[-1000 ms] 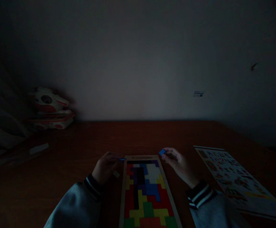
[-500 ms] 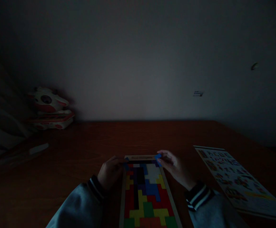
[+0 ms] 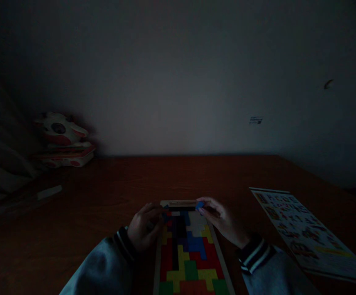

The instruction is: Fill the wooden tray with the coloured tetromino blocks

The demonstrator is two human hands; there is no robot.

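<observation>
A wooden block puzzle board (image 3: 157, 270) lies in front of me, filled with red, yellow, green, blue, white and purple pieces. Dark gaps show along its top, in its upper middle and down its left part. My right hand (image 3: 225, 221) pinches a small blue puzzle piece (image 3: 199, 205) between thumb and fingertips, above the top right corner. At the top left corner, my left hand (image 3: 147, 226) has its fingers closed around another blue puzzle piece (image 3: 166, 216), partly hidden by the fingers. The dim light blurs that piece's outline.
A printed sheet (image 3: 307, 233) with coloured pictures lies on the brown table (image 3: 119, 180) to the right. At the far left stand a cow-shaped toy keyboard (image 3: 64, 141) and a pale strip (image 3: 49, 192). A grey wall (image 3: 178, 90) rises behind the table.
My right hand has moved slightly left with its blue piece, which now looks turned. My left fingers have shifted a little to the right over the board's corner, and the thumb shows more.
</observation>
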